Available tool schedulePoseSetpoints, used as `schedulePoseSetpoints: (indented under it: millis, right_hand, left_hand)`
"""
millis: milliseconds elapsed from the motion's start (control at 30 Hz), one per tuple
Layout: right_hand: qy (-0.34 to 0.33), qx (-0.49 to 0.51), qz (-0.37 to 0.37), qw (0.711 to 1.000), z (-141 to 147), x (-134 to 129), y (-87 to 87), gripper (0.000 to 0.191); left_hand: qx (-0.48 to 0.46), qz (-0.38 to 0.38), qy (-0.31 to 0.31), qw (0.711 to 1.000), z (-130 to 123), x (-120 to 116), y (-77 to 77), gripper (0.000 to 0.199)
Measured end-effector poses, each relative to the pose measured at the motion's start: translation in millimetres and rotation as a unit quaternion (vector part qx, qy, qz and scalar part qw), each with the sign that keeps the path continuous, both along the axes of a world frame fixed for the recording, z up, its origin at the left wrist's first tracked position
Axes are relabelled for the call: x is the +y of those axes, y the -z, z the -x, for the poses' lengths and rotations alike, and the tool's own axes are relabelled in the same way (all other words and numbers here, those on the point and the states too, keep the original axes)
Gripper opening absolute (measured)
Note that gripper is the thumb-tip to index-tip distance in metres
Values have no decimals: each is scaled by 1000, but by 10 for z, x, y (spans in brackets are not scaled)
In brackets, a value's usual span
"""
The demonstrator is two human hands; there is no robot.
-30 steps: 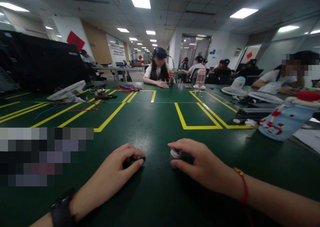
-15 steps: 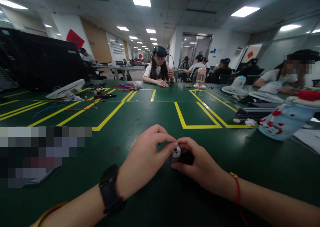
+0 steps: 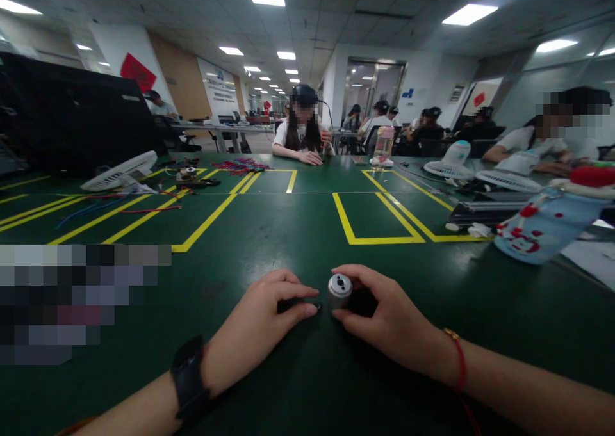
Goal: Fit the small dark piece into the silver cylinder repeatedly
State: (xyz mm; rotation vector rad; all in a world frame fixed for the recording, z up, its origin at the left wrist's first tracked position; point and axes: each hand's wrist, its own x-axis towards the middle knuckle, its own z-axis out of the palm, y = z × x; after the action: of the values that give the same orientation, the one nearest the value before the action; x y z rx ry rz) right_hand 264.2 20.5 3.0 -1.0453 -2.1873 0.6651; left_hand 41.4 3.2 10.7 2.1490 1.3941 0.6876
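Observation:
My right hand [image 3: 384,305] holds a small silver motor-like metal cylinder [image 3: 340,287] between thumb and fingers. It stands upright on the green table, and its round top face shows several dark holes. To the left of it is my left hand [image 3: 269,308], low over the table, thumb and forefinger apart. A tiny dark piece [image 3: 318,307] is at the left thumb's tip, too small to name. Whether the thumb presses on it I cannot tell.
Yellow tape lines [image 3: 384,240] mark the table. A light-blue cup [image 3: 538,225] and white fans [image 3: 449,164] are at the right. Wires [image 3: 243,165], another fan [image 3: 120,170] and a black case [image 3: 81,116] lie left. A person [image 3: 302,129] sits opposite.
My left hand has drawn back from the top of the metal cylinder, left and down, uncovering its holed face. My right hand stays around the cylinder.

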Motion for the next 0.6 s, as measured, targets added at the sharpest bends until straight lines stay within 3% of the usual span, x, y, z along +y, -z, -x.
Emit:
schedulePoseSetpoints:
  millis: [67, 167, 300, 400, 500, 600]
  right_hand:
    - [37, -18, -29, 999, -195, 25, -38, 48]
    - [154, -63, -75, 983, -749, 104, -37, 51]
    - [341, -142, -81, 926, -1733, 190, 76, 67]
    - [398, -183, -56, 897, -2280, 184, 156, 73]
    - [406, -207, -81, 887, -2405, 138, 159, 73]
    - [379, -229, -231, 866, -2032, 65, 79, 77]
  left_hand:
    - [-13, 6, -19, 1000, 128, -34, -21, 22]
    - [-5, 23, -62, 998, 404, -100, -19, 24]
    - [4, 53, -110, 993, 672, -168, 15, 30]
    - [1, 57, -107, 993, 695, -183, 26, 31]
    - [-3, 54, -91, 994, 652, -175, 34, 29]
    - [-5, 55, -90, 994, 614, -171, 29, 29]
